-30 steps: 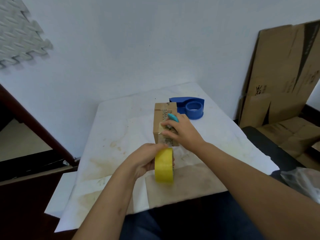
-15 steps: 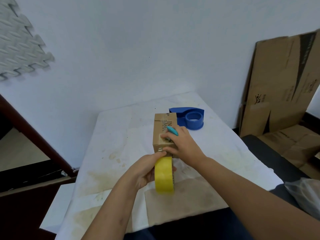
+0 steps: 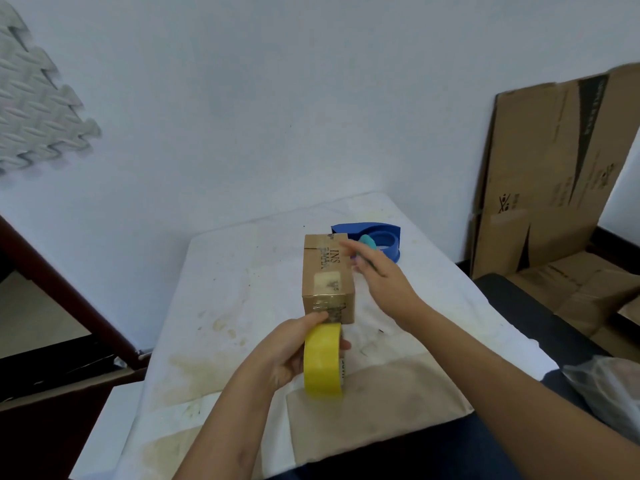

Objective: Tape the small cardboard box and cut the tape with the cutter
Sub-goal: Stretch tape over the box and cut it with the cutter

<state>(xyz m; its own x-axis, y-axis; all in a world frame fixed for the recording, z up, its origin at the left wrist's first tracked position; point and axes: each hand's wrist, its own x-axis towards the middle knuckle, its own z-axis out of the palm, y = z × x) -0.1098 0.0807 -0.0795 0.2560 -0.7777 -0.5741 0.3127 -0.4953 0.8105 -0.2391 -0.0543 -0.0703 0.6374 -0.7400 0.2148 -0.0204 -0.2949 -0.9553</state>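
A small cardboard box (image 3: 327, 271) stands in the middle of the white-covered table (image 3: 242, 289), with a patch of clear tape on its top and near face. My left hand (image 3: 291, 351) grips a yellow tape roll (image 3: 322, 360) held upright just below the box's near face. My right hand (image 3: 377, 271) hovers beside the box's right side, blurred, with a small teal cutter (image 3: 366, 242) held in its fingers. A blue tape dispenser (image 3: 377, 237) sits behind the box, partly hidden by my right hand.
Flattened cardboard sheets (image 3: 554, 168) lean on the wall at the right. A brown paper sheet (image 3: 374, 403) lies on the table's near edge. A dark wooden rail (image 3: 69, 299) runs along the left. A clear plastic bag (image 3: 609, 389) lies at lower right.
My right hand has lifted off the top of the box and moved to its right side, uncovering the taped top. The tape roll has stayed in front of the box.
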